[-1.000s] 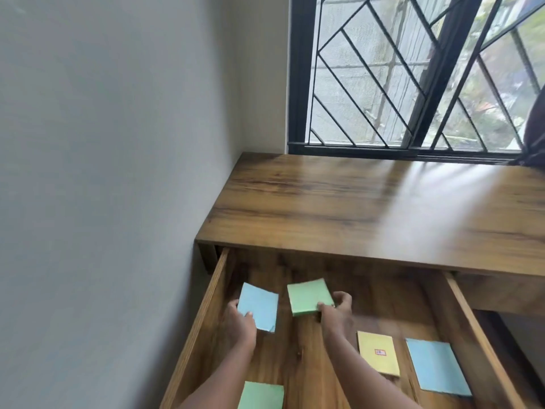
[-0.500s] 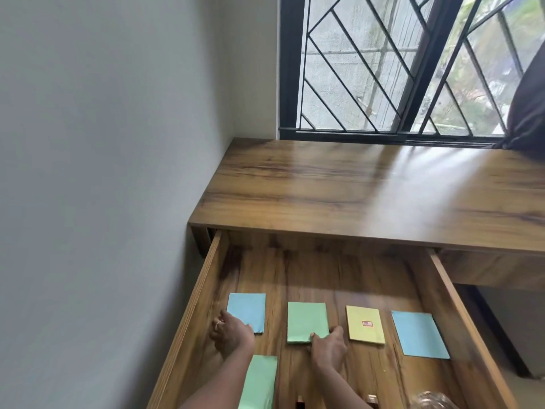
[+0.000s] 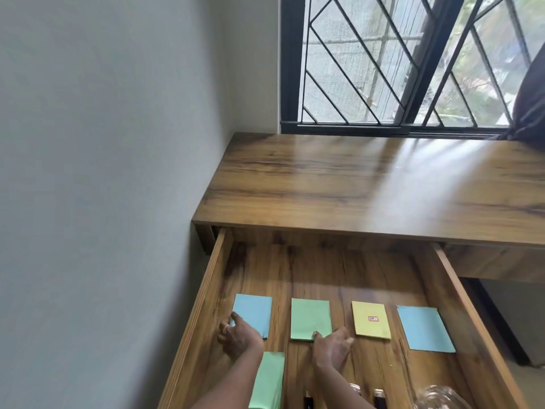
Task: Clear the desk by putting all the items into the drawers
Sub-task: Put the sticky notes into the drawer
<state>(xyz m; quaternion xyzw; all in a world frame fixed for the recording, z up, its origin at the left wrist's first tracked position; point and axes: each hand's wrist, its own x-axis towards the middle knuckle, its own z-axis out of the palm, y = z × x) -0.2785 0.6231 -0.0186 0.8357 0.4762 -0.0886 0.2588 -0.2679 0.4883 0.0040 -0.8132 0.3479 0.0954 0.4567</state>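
Drawer (image 3: 324,270): left hand (image 3: 240,338) touches blue note (image 3: 255,315) corner, right hand (image 3: 331,346) touches green note (image 3: 310,318); nothing gripped.

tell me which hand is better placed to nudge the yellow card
Right. The right hand touches the upper green paper card directly beside the yellow paper card; the left hand rests on the leftmost blue paper card, farther off.

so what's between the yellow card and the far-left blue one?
One green card, flat on the drawer floor, right hand touching its near edge; head view.
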